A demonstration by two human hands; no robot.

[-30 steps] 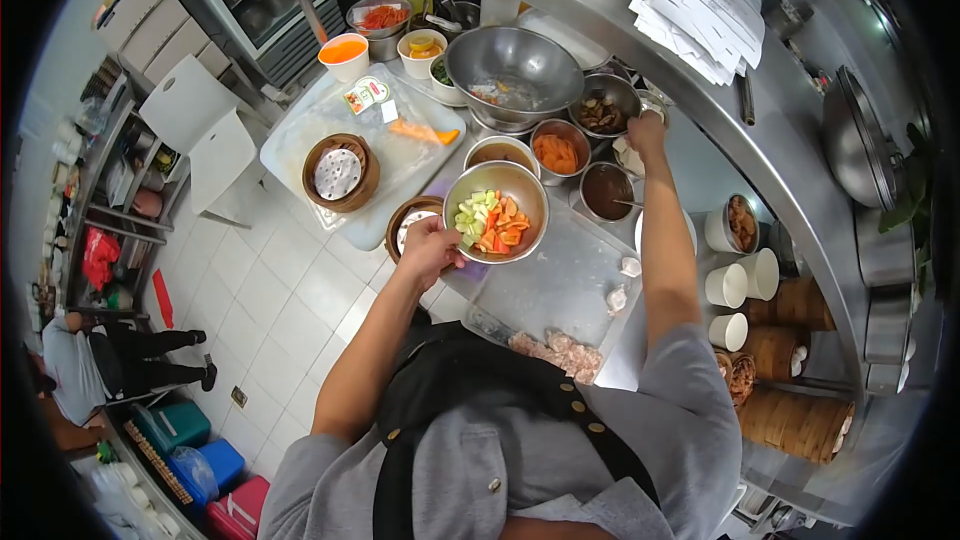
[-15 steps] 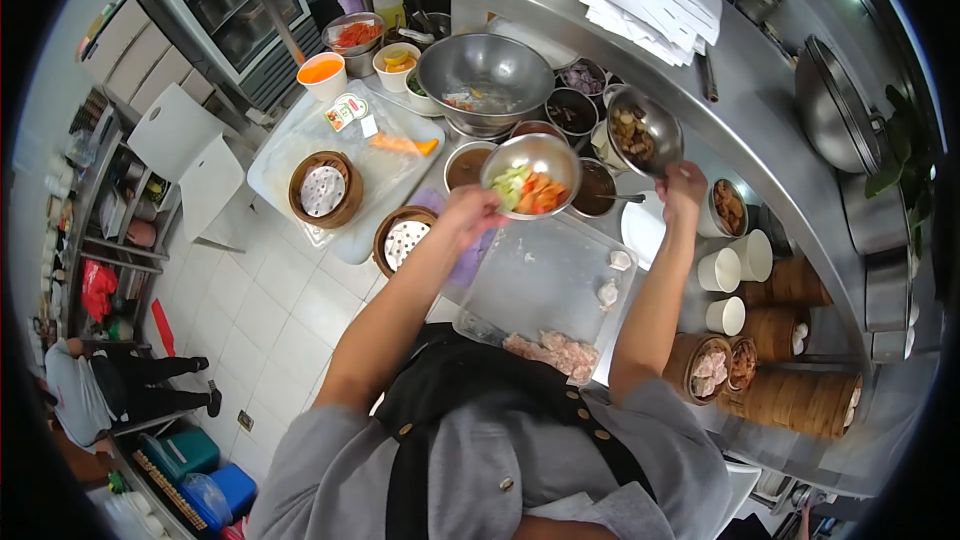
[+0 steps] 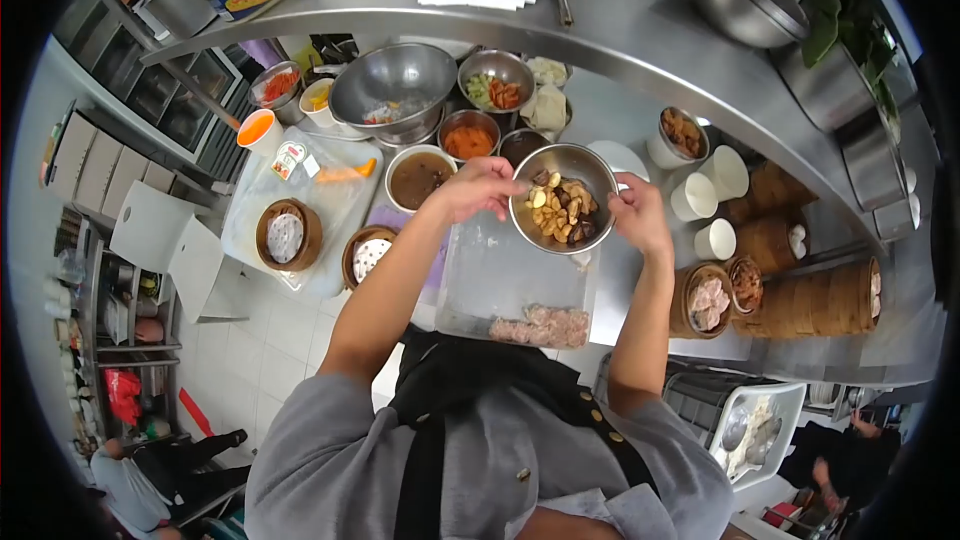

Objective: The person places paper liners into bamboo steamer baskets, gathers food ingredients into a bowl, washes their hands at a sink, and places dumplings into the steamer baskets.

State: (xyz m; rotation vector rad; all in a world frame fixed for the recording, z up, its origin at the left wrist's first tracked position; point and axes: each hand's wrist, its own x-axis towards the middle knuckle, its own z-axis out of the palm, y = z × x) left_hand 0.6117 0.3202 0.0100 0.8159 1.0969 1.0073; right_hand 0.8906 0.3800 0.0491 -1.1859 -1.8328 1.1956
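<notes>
The right hand [image 3: 640, 212] has its grip on the right rim of a steel bowl [image 3: 576, 157], round and silvery, filled with glossy brown chunks [image 3: 572, 205] and pale-yellow pieces; the left hand [image 3: 478, 188] bends its fingers at the left rim, contact unclear. The bowl is over the far right of a tray [image 3: 490, 270], pinkish minced meat [image 3: 540, 326] at its near end.
</notes>
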